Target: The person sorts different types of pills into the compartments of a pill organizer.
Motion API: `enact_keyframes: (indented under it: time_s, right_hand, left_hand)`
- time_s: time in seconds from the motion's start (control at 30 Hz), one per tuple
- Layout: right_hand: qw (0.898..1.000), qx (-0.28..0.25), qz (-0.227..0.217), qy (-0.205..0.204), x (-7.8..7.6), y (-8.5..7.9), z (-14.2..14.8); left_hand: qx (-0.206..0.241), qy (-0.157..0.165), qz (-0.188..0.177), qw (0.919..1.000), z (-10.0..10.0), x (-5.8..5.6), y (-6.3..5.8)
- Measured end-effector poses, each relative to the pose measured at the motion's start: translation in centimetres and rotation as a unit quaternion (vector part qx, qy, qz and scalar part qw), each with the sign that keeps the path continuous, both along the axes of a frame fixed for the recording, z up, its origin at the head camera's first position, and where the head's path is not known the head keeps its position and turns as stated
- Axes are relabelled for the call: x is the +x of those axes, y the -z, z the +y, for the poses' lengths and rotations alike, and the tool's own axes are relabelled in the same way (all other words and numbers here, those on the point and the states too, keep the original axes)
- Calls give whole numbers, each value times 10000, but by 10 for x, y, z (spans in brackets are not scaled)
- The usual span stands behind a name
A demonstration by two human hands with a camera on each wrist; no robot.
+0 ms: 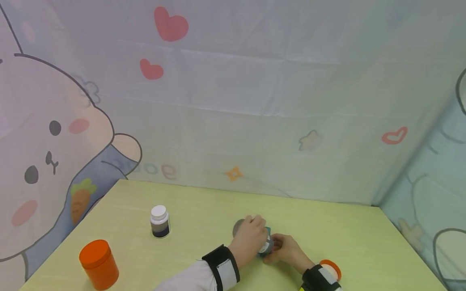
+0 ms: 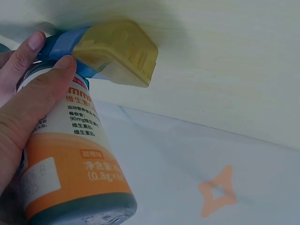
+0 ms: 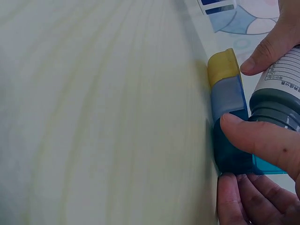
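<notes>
Well inside the table's far edge (image 1: 204, 188), left grip (image 1: 250, 239) clasps a bottle (image 2: 89, 154), right grip (image 1: 289, 252) pinches a box (image 3: 228, 98).

At left on the pale yellow table (image 1: 349, 230), orange lidded jar (image 1: 100, 266); farther back, small white-capped bottle (image 1: 159, 221), dark-banded below. At lower right, round orange-rimmed piece (image 1: 333, 266), partly hidden. Behind, printed backdrop (image 1: 236, 93) with cartoon animal (image 1: 32, 109), carrot (image 1: 80, 201), red heart (image 1: 171, 26) at top and orange star (image 1: 229, 174) just above the table edge.
</notes>
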State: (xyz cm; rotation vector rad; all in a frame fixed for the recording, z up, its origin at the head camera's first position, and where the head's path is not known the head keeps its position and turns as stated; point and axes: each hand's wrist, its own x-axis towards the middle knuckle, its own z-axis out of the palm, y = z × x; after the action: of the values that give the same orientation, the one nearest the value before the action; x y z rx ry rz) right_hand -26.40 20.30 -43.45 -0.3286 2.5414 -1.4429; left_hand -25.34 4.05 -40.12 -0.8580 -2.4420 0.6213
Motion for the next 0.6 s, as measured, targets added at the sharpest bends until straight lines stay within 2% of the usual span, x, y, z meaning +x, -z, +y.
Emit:
enact_keyframes:
  time_s: [0.1, 0.27, 0.47, 0.6]
  right_hand:
    - [9999, 54, -19, 83, -1, 1, -1]
    - [9995, 97, -92, 273, -1, 1, -3]
    - [9997, 79, -63, 205, -1, 1, -2]
    - [9998, 85, -72, 149, 0, 1, -2]
  left_hand:
    - [141, -147, -268, 9994, -3, 1, -2]
    - [851, -321, -605, 9940, -12, -2, 4]
    - [1792, -259, -763, 9805, -19, -8, 17]
    - [2177, -368, -1056, 9696, -23, -7, 17]
